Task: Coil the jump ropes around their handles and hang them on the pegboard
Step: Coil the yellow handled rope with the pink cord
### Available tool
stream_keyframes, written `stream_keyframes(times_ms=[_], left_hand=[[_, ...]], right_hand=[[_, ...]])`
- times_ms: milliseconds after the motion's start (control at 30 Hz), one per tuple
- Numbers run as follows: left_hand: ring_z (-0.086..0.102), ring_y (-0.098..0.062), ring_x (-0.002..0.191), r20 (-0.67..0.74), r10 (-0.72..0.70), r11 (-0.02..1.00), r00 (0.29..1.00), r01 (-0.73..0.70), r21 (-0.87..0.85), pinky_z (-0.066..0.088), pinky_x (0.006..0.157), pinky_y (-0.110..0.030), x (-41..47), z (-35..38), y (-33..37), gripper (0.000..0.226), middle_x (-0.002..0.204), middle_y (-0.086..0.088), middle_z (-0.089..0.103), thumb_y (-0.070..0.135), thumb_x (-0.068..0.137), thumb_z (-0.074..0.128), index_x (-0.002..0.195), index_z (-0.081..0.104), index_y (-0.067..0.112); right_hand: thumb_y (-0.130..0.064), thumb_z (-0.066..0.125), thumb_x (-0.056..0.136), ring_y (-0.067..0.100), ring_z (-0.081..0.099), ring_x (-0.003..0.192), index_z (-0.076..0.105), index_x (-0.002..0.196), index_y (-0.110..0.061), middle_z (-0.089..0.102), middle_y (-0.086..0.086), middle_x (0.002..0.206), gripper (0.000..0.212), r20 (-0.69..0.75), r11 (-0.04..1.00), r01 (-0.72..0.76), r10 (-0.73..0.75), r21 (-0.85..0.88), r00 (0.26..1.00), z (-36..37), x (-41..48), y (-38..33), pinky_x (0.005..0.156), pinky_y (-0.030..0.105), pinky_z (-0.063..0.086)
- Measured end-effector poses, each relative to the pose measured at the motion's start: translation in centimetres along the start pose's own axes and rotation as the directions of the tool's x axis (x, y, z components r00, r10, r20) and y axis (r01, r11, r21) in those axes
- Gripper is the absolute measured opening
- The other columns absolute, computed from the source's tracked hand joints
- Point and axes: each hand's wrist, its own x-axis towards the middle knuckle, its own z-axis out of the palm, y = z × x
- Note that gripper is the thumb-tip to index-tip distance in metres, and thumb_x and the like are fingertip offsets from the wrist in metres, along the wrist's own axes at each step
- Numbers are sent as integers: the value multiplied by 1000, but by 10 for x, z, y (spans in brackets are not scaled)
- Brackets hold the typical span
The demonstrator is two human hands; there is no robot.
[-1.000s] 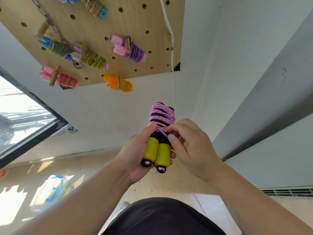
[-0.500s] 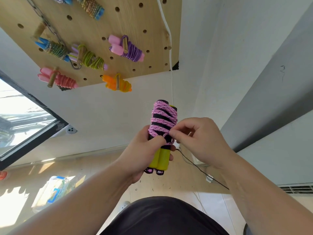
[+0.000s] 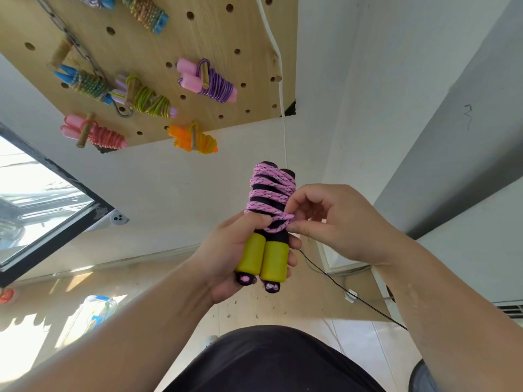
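Observation:
A jump rope with two black-and-yellow handles is held side by side in front of me, its pink speckled rope coiled around the upper black part. My left hand grips the handles from the left, thumb pressing the lowest turns. My right hand pinches a loop of the pink rope at the coil's lower right edge. The wooden pegboard hangs on the wall above, with several coiled jump ropes on its pegs.
On the board hang a purple rope with pink handles, a green one, a red one and an orange one. A white cable runs down the wall. A window is at left, a black wire on the floor.
My right hand shifted from the coil's front to its lower right side and now pinches a rope loop there. The bundle stayed in my left hand, slightly lower in view.

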Motion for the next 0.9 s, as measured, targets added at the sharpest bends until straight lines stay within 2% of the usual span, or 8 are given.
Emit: stream_keyframes(times_ms=[100, 300, 400, 567, 633, 733, 833, 900], left_hand=[[67, -37, 75, -6, 10, 1000, 1000, -10, 20, 58, 71, -47, 1, 1, 1, 52, 98, -28, 68, 28, 81, 60, 123, 62, -4], [69, -35, 72, -101, 18, 1000, 995, -19, -9, 58, 73, -46, 1, 3, 0, 33, 93, -24, 71, 23, 96, 54, 117, 67, 1], [67, -36, 75, -34, -24, 1000, 999, 24, 12, 58, 73, -46, -2, 3, 0, 48, 99, -27, 69, 28, 84, 61, 120, 64, -2], [68, -36, 77, 18, -19, 998, 1000, 18, 64, 59, 72, -46, -5, 4, 0, 51, 101, -27, 69, 35, 86, 62, 122, 63, -1], [68, -36, 77, -22, -17, 997, 1000, 18, 80, 59, 73, -46, -4, 6, 0, 59, 97, -26, 70, 45, 87, 58, 124, 61, -1], [69, -36, 75, -100, -54, 992, 994, 66, 112, 59, 73, -45, -1, 9, -3, 64, 92, -24, 71, 53, 86, 59, 122, 63, 0], [68, -37, 71, -169, -54, 993, 984, 71, 93, 57, 74, -48, 3, 12, -6, 45, 88, -24, 70, 37, 98, 59, 122, 62, -1], [68, -37, 70, -193, -38, 996, 980, 52, 69, 57, 75, -49, 3, 12, -7, 37, 86, -24, 70, 28, 100, 56, 122, 62, -1]], right_hand=[[-8, 81, 82, 2, 57, 63, 70, 88, -22, 67, -10, 68, 19, -32, 999, 17, -17, -27, 999, 1, 1, -4, 59, 10, 39], [-16, 76, 87, 12, 66, 74, 73, 102, -24, 71, -13, 80, 17, -61, 997, 11, -16, -79, 998, 11, -4, -1, 62, 15, 45], [-12, 75, 89, 13, 69, 69, 76, 94, -17, 72, -6, 76, 7, -41, 998, -2, 5, 57, 999, 5, -5, -1, 66, 25, 54], [0, 80, 80, 16, 67, 60, 77, 78, -6, 71, 8, 67, 7, -64, 959, -3, 22, 283, 998, 3, -10, -3, 61, 24, 54], [-2, 81, 80, 11, 65, 58, 76, 75, -7, 70, 4, 64, 9, -90, 980, 33, -15, 197, 996, 7, -12, -4, 60, 22, 51], [-11, 82, 82, 6, 63, 62, 75, 71, -14, 67, -8, 61, 14, -84, 990, 99, -108, -103, 991, 12, -12, -2, 60, 10, 42], [-24, 75, 87, 7, 61, 68, 76, 74, -20, 66, -13, 66, 14, -29, 918, 202, -225, -342, 974, 18, -10, -1, 61, 15, 40], [-30, 67, 93, 7, 60, 72, 79, 85, -22, 68, -13, 73, 16, -9, 890, 242, -266, -386, 964, 21, -12, 1, 63, 18, 43]])
